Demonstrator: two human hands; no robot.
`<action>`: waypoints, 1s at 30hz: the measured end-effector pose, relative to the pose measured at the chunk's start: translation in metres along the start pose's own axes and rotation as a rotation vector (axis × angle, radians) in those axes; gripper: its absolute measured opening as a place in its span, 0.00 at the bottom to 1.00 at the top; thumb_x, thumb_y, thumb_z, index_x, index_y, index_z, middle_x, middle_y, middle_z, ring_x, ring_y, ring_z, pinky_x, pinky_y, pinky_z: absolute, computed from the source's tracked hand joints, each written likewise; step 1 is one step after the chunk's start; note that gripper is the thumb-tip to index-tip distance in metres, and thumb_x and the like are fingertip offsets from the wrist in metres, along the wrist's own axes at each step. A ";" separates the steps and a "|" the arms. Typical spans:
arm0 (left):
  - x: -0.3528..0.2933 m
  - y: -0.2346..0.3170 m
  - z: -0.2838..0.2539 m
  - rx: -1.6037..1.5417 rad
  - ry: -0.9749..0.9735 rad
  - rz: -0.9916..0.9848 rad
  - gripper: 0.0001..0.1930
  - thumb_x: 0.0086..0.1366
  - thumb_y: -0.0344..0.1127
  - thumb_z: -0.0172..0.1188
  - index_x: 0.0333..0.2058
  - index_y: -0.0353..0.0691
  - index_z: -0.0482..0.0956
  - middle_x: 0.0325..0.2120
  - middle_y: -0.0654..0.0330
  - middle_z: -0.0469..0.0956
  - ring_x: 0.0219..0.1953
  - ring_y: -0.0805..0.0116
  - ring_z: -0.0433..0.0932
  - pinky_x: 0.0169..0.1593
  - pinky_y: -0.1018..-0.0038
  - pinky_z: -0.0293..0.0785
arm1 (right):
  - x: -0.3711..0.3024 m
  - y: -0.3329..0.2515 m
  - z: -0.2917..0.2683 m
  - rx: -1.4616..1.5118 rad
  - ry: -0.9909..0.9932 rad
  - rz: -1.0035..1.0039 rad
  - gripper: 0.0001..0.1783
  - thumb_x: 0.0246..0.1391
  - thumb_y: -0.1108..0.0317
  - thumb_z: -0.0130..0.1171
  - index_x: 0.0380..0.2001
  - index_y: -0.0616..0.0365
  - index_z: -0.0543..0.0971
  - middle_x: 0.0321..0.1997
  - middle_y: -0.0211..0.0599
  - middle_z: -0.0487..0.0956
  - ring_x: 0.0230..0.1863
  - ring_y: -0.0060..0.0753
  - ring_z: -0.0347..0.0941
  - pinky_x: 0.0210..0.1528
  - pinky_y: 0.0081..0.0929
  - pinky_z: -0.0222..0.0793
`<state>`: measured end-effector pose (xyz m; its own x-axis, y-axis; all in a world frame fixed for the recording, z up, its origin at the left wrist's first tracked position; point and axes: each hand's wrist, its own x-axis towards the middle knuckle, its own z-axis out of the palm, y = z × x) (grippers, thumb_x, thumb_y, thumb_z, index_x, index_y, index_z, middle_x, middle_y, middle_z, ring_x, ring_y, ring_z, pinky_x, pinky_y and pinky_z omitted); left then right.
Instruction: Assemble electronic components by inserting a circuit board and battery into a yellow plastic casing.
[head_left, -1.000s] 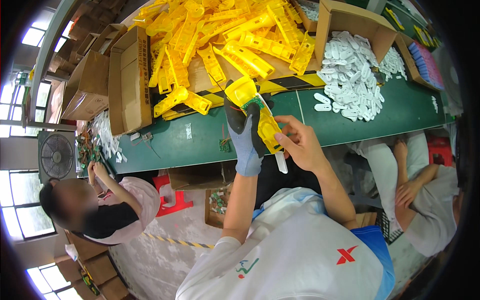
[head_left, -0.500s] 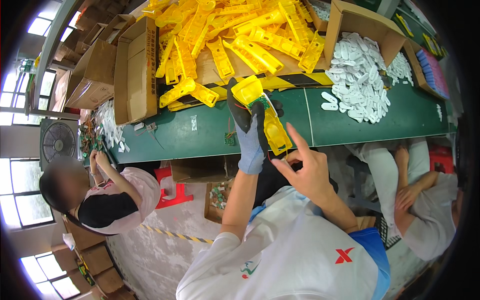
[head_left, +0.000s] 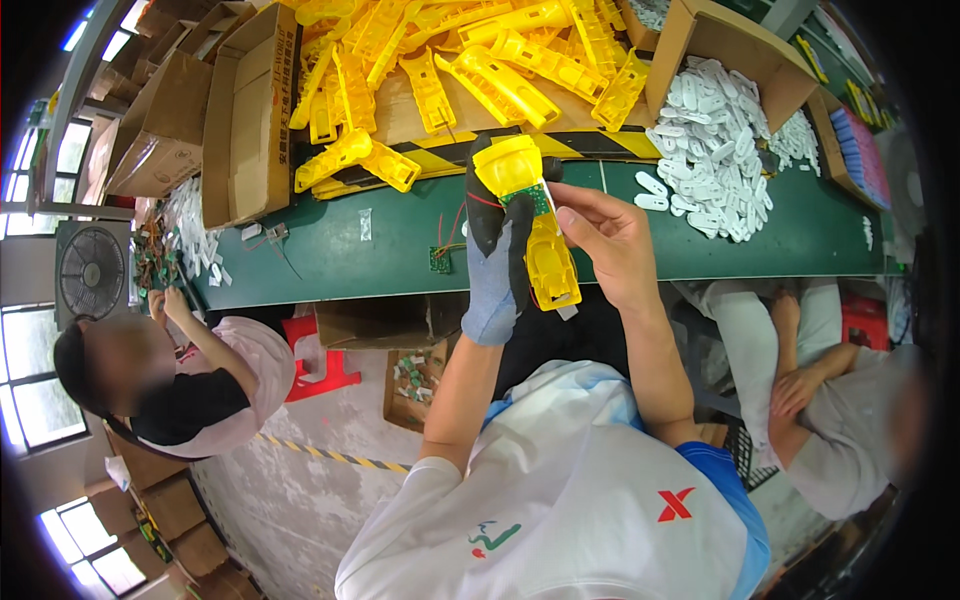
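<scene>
My left hand, in a grey-blue glove with dark fingers, is wrapped round a long yellow plastic housing. The housing stands tilted, its hollow side toward me. In its middle sits a small green circuit board, and a red wire loops out to the left. My bare right hand is closed at the housing's right edge, thumb and fingertips beside the board. Whether those fingertips pinch the board too is hidden. On the green table, left of my glove, lies another circuit board with red wires.
Yellow housings are heaped at the back, behind a black-and-yellow striped edge. White plastic pieces spill from a carton at right. A tall carton stands at left. One person sits left, another right.
My right hand has moved up from below the housing, its pointing fingers now drawn together at the board's right edge. The left hand still holds the housing. The view has shifted slightly.
</scene>
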<state>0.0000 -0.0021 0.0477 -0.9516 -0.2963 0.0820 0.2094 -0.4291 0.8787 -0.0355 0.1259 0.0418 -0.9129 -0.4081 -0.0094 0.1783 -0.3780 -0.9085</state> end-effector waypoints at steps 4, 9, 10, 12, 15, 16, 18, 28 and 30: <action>-0.006 -0.015 -0.004 -0.003 0.096 -0.026 0.20 0.70 0.29 0.54 0.59 0.38 0.64 0.46 0.59 0.74 0.45 0.73 0.75 0.47 0.77 0.74 | -0.006 0.010 0.003 -0.018 0.022 -0.064 0.19 0.59 0.76 0.61 0.55 0.66 0.77 0.47 0.38 0.82 0.44 0.19 0.77 0.49 0.18 0.73; -0.009 -0.027 -0.009 0.147 0.002 -0.028 0.25 0.68 0.26 0.54 0.61 0.37 0.58 0.47 0.58 0.72 0.46 0.71 0.72 0.50 0.74 0.72 | -0.010 0.006 0.000 -0.295 0.086 -0.142 0.18 0.61 0.75 0.60 0.54 0.65 0.77 0.44 0.36 0.83 0.40 0.13 0.73 0.44 0.14 0.72; -0.010 -0.029 -0.009 0.137 0.011 -0.039 0.25 0.68 0.26 0.54 0.61 0.37 0.58 0.47 0.58 0.72 0.46 0.71 0.72 0.50 0.74 0.72 | -0.012 0.005 0.000 -0.305 0.087 -0.128 0.18 0.61 0.75 0.60 0.54 0.65 0.77 0.44 0.36 0.83 0.40 0.13 0.73 0.44 0.14 0.72; -0.009 -0.036 -0.008 0.197 0.003 0.019 0.29 0.67 0.25 0.54 0.64 0.38 0.54 0.50 0.56 0.69 0.48 0.70 0.70 0.52 0.74 0.70 | -0.018 0.003 -0.002 -0.513 0.097 -0.151 0.19 0.61 0.75 0.59 0.55 0.64 0.77 0.43 0.35 0.84 0.38 0.12 0.73 0.42 0.15 0.73; -0.008 -0.039 -0.012 0.156 -0.022 -0.085 0.34 0.67 0.25 0.53 0.68 0.38 0.48 0.52 0.56 0.67 0.50 0.69 0.69 0.53 0.74 0.69 | -0.015 0.009 0.000 -0.491 0.163 -0.157 0.14 0.62 0.75 0.58 0.50 0.68 0.79 0.42 0.37 0.84 0.39 0.16 0.77 0.42 0.18 0.74; -0.006 -0.040 -0.010 0.183 -0.048 -0.072 0.34 0.67 0.25 0.53 0.68 0.37 0.48 0.52 0.56 0.67 0.50 0.69 0.69 0.53 0.74 0.69 | -0.012 0.009 -0.001 -0.489 0.196 -0.134 0.13 0.62 0.74 0.57 0.47 0.69 0.80 0.42 0.39 0.84 0.40 0.18 0.78 0.42 0.19 0.75; -0.001 -0.045 -0.005 0.127 0.003 0.030 0.35 0.66 0.26 0.54 0.68 0.36 0.47 0.50 0.54 0.69 0.49 0.67 0.71 0.51 0.73 0.70 | -0.005 0.013 -0.005 -0.585 0.215 -0.217 0.11 0.60 0.75 0.59 0.44 0.67 0.80 0.34 0.46 0.85 0.33 0.28 0.83 0.35 0.23 0.75; -0.006 -0.023 0.000 0.710 0.012 0.184 0.33 0.63 0.26 0.56 0.65 0.34 0.54 0.34 0.46 0.77 0.32 0.48 0.79 0.35 0.64 0.75 | -0.006 0.007 0.001 -0.960 0.265 -0.254 0.10 0.56 0.75 0.59 0.41 0.61 0.83 0.24 0.51 0.78 0.21 0.50 0.76 0.22 0.34 0.67; -0.015 -0.031 -0.005 0.746 -0.002 0.193 0.33 0.62 0.26 0.57 0.65 0.32 0.55 0.35 0.44 0.77 0.34 0.45 0.79 0.36 0.63 0.75 | -0.013 0.012 0.002 -1.042 0.277 -0.329 0.10 0.55 0.76 0.60 0.41 0.61 0.83 0.24 0.50 0.79 0.20 0.47 0.76 0.22 0.33 0.67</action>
<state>0.0093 0.0116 0.0164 -0.9142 -0.3054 0.2664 0.1650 0.3198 0.9330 -0.0209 0.1245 0.0321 -0.9320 -0.1689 0.3206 -0.3614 0.4981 -0.7882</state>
